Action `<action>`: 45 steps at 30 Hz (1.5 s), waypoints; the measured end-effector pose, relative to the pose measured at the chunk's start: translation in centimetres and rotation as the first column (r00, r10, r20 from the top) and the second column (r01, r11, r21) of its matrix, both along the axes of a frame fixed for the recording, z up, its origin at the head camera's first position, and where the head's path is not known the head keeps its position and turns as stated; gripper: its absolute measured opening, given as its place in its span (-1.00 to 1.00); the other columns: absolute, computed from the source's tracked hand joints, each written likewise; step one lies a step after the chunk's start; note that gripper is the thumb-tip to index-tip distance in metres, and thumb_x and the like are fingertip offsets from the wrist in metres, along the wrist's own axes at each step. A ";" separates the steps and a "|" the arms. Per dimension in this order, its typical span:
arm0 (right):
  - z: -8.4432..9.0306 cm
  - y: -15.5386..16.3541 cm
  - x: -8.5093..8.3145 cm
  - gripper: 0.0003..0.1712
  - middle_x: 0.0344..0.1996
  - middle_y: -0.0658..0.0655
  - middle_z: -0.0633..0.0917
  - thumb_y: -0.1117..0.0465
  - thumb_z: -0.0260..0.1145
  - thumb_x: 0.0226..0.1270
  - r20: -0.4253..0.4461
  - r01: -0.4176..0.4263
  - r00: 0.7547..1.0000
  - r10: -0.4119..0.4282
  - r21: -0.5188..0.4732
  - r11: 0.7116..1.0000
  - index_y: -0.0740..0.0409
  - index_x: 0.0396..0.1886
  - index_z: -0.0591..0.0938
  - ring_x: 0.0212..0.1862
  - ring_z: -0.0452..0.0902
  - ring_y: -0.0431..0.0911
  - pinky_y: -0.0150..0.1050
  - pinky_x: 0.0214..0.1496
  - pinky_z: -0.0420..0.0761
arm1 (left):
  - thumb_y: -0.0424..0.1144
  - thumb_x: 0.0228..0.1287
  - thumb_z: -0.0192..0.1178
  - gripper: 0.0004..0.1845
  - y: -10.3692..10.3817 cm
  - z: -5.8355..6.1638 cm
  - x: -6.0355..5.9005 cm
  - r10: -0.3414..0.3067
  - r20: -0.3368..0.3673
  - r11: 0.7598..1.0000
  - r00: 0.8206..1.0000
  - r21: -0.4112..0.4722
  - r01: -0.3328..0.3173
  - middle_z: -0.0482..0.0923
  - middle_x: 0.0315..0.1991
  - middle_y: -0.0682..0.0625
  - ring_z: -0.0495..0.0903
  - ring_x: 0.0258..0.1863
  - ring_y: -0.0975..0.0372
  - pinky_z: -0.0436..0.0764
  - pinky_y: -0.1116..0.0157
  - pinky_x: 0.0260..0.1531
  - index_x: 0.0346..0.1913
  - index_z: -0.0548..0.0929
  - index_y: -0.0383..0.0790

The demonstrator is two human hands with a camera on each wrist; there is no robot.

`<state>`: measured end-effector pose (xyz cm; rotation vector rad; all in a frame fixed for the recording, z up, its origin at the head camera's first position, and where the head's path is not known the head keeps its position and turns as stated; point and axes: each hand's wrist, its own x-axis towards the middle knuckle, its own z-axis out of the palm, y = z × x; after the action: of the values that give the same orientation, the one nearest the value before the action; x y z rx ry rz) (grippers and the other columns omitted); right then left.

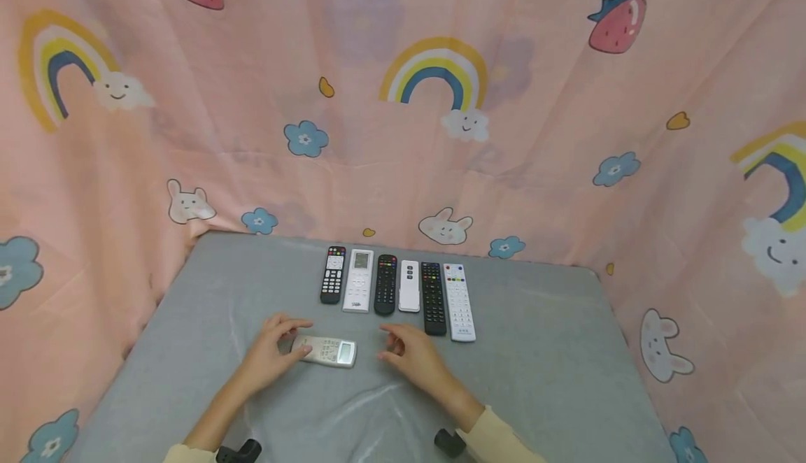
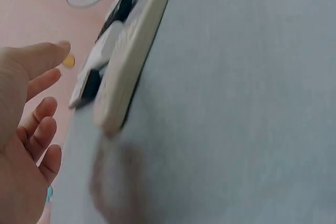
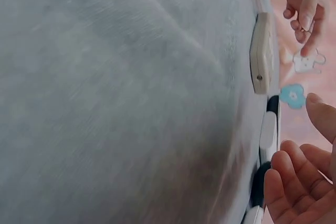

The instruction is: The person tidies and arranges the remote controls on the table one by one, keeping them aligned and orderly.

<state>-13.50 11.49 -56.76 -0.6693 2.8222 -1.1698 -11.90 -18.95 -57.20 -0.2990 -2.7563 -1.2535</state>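
Note:
A beige air-conditioner remote (image 1: 330,352) with a small display lies crosswise on the grey table, buttons up. My left hand (image 1: 269,352) hovers at its left end, thumb and fingers spread; in the left wrist view a gap shows between these fingers (image 2: 46,59) and the remote's side (image 2: 131,61). To the right of the remote, my right hand (image 1: 417,359) is held over the table with loosely bent fingers and nothing in them. From the right wrist view, the right palm (image 3: 307,187) faces the remote's display end (image 3: 261,56).
Behind the beige remote stands a row of several remotes side by side, from a black-and-white one (image 1: 332,275) at left to a long white one (image 1: 460,303) at right. A pink patterned curtain (image 1: 352,190) hangs along the table's back and sides.

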 end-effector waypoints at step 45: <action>-1.6 -4.9 -0.3 -0.38 -0.38 -0.10 0.59 -0.07 0.60 -0.05 0.033 -0.056 0.998 0.051 0.150 0.987 0.02 0.05 0.70 -0.39 0.35 -0.34 -0.50 -0.34 0.36 | -0.12 -0.16 0.57 -0.40 -2.4 -2.9 0.1 -0.015 0.007 0.981 1.000 -0.195 0.016 0.50 -0.24 0.20 0.30 -0.22 0.32 0.35 0.33 -0.18 0.09 0.71 0.09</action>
<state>-13.78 6.61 -58.39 -0.7062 2.8131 -0.9389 -11.85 -21.31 -60.12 -0.3336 -2.8910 -0.9888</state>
